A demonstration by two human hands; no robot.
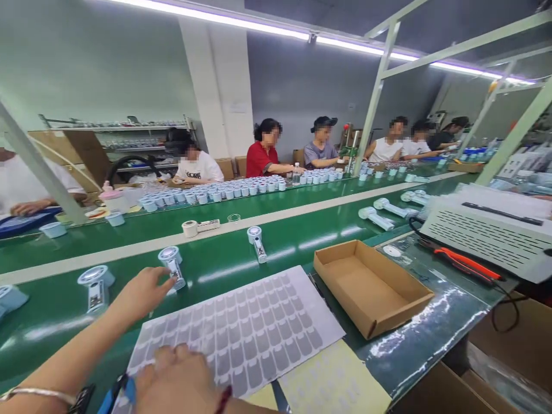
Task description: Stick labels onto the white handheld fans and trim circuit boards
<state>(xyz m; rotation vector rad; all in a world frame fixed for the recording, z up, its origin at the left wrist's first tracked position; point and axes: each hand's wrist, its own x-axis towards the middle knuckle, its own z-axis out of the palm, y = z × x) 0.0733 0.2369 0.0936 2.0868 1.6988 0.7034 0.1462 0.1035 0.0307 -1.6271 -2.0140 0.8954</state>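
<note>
My left hand (146,290) reaches over the green belt with fingers apart. Its fingertips are at the handle of a light-blue handheld device with a round head (169,255); whether they grip it is unclear. Blurred by motion, my right hand (176,376) is over the lower left of a white sheet of grey stickers (241,328); whether its fingers hold anything cannot be made out. Similar devices lie on the belt, one on the left (95,287) and one farther right (257,244). Beneath the sheet's lower edge is a yellowish backing sheet (336,379).
A shallow cardboard tray (371,287) sits right of the stickers. Beyond it are red-handled pliers (468,263) and a vented white machine (487,236). A blue-handled tool (112,397) lies by my wrists. Several co-workers sit across the belt behind rows of light-blue cups (224,190).
</note>
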